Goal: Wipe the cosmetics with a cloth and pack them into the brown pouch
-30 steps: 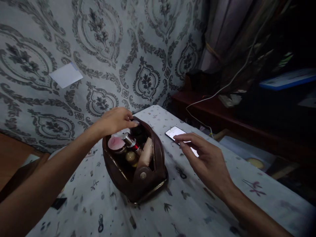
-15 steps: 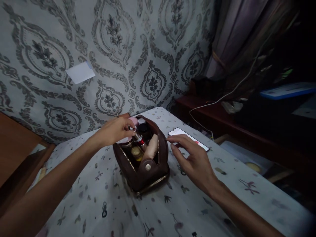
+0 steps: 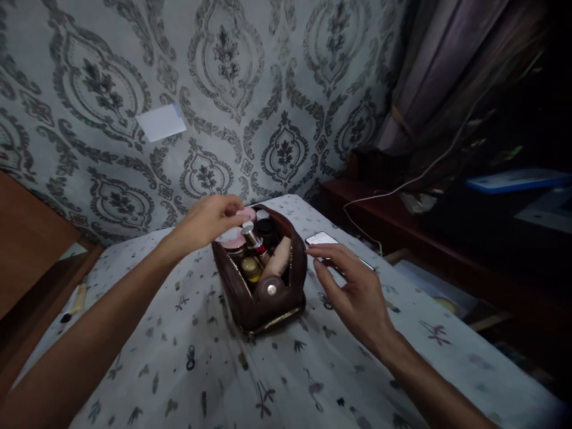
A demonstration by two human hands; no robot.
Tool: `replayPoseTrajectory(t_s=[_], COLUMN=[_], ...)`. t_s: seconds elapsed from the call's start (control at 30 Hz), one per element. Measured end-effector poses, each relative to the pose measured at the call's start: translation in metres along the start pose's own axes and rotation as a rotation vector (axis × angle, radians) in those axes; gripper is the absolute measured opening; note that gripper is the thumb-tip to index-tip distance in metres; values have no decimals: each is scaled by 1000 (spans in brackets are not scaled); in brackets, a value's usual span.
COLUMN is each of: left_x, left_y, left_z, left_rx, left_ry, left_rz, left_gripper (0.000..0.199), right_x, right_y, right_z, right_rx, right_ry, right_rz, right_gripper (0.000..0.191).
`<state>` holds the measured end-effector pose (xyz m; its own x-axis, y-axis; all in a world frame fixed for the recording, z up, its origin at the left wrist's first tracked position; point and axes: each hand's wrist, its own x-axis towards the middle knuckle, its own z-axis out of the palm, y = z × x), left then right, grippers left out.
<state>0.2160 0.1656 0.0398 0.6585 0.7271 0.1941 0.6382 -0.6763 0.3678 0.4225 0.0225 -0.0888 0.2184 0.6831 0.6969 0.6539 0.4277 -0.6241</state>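
Observation:
A dark brown zip bag (image 3: pixel 268 313) stands unzipped on the patterned sheet, filled with several cosmetics. Inside, a silver-and-red tube (image 3: pixel 254 238) leans among a beige tube (image 3: pixel 277 260), a small yellow-based jar (image 3: pixel 251 268) and a black round lid (image 3: pixel 265 225). Pink-lidded containers (image 3: pixel 245 214) sit toward its far left. My left hand (image 3: pixel 210 219) hovers over the bag's far left rim, thumb and fingers apart, with nothing visible between them. My right hand (image 3: pixel 351 286) is at the bag's right side, fingers loosely stretched, the fingertips close to or touching its edge.
A phone (image 3: pixel 322 238) with a lit screen lies right of the bag, partly behind my right hand. Patterned wallpaper with a white card (image 3: pixel 161 123) rises behind. A white cable (image 3: pixel 415 179) runs over the dark red ledge (image 3: pixel 339 189). Wooden furniture (image 3: pixel 36 244) stands at left.
My left hand has let go of the silver-and-red tube and drawn back up and left from it. My right hand stays by the bag's right side. The view has shifted slightly.

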Motion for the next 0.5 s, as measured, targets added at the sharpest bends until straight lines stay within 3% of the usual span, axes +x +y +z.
replayPoseTrajectory(t_s=[0.1,0.17,0.27,0.37,0.5], left_x=[-29,-52,-85,-104,-106], left_y=[-6,-17,-37,-50,-53], left_z=[1,15,56,100,133], left_rx=[-161,-252,-387,-550,-781], left_ry=[271,377,300,170,216], left_rz=[-50,-155,-309,-363,-389], left_gripper=[26,20,17,15,14], right_x=[-6,-12,-23,-31,-33], right_y=[-8,-10,-4,10,19], right_z=[-3,-3,5,20,37], right_rx=[9,9,6,88,292], right_ry=[27,34,37,4,-119], right_rz=[-9,-5,73,262,452], right_gripper=[16,17,25,48,60])
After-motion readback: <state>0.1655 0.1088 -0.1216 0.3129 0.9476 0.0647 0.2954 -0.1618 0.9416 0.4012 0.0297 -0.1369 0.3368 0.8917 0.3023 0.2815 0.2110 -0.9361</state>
